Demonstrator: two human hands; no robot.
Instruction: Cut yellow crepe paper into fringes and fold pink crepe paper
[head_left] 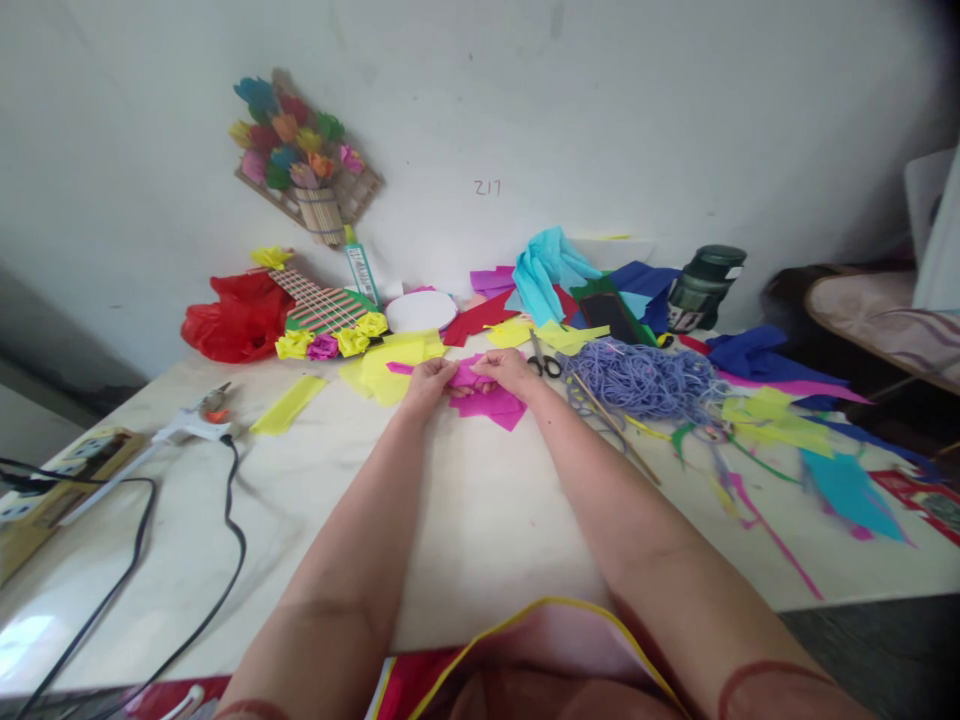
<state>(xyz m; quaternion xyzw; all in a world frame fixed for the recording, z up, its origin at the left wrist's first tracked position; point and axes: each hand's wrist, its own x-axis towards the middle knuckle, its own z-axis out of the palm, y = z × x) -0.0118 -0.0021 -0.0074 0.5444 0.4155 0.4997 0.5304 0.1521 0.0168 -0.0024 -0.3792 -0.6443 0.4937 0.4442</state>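
Both of my hands meet over the middle of the table, pinching a piece of magenta crepe paper [469,373] between them. My left hand [430,385] has its fingers closed on the left side of the paper. On the other side, my right hand [507,370] is closed on the same piece, fingertips together. More magenta crepe paper sheets [495,408] lie flat just beneath the hands. Yellow crepe paper [382,370] lies beside my left hand. Close to my right hand are black-handled scissors [544,362].
A glue gun [199,425] rests at left, its cord near a power strip [71,475]. Tangled purple yarn [645,380] and a wooden stick [619,430] lie right. Behind stand a flower-trimmed stick craft [322,305], a glue bottle [361,268] and a dark green flask [705,287].
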